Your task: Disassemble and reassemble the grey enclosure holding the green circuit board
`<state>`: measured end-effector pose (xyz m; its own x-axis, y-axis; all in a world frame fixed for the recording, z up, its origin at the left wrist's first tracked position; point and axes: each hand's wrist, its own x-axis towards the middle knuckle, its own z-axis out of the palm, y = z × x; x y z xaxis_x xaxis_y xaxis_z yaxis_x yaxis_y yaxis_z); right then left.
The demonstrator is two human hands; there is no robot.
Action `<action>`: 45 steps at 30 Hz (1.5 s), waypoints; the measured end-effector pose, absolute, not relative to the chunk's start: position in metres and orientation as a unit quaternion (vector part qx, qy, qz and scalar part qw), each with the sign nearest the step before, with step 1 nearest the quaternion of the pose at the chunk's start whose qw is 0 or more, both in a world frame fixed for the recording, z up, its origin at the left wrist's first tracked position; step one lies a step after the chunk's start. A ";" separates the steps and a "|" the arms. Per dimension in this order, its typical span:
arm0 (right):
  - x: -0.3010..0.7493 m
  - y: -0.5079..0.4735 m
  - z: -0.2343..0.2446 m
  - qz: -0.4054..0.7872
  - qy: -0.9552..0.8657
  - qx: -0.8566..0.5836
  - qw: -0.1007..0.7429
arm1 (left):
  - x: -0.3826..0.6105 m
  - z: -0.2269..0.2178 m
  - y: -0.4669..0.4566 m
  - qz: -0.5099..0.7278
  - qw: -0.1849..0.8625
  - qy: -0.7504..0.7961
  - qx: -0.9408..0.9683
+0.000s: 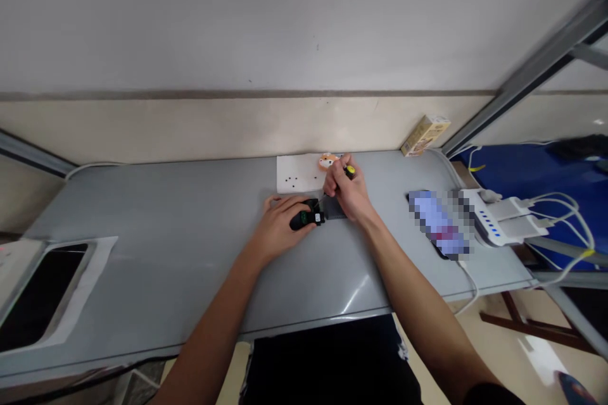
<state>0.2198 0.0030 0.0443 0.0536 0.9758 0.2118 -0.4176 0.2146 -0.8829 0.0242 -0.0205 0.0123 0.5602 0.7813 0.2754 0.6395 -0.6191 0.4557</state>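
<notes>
My left hand [279,224] is closed around a small black device [308,216] and presses it against the grey table [166,234]. My right hand [348,193] grips a small screwdriver with a yellow-capped handle [349,170], its tip pointing down at the black device. A dark grey flat piece [335,210] lies under my right hand beside the device. Just behind the hands lies a white sheet [297,173] with several tiny dark screws on it.
An orange-and-white figure [327,160] sits at the sheet's far edge. A small yellow carton [424,135] leans on the wall. A phone [439,226] and a white charging hub with cables [494,220] lie at right. A dark cutout [40,291] opens at left.
</notes>
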 end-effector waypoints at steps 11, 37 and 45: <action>0.221 -0.002 0.051 0.589 -0.423 -0.268 0.634 | 0.023 0.010 -0.020 0.230 0.148 0.408 0.871; 0.219 0.001 0.050 0.611 -0.388 -0.260 0.639 | 0.022 0.010 -0.019 0.219 0.141 0.405 0.876; 0.220 0.000 0.044 0.549 -0.446 -0.322 0.629 | 0.022 0.010 -0.019 0.215 0.148 0.407 0.876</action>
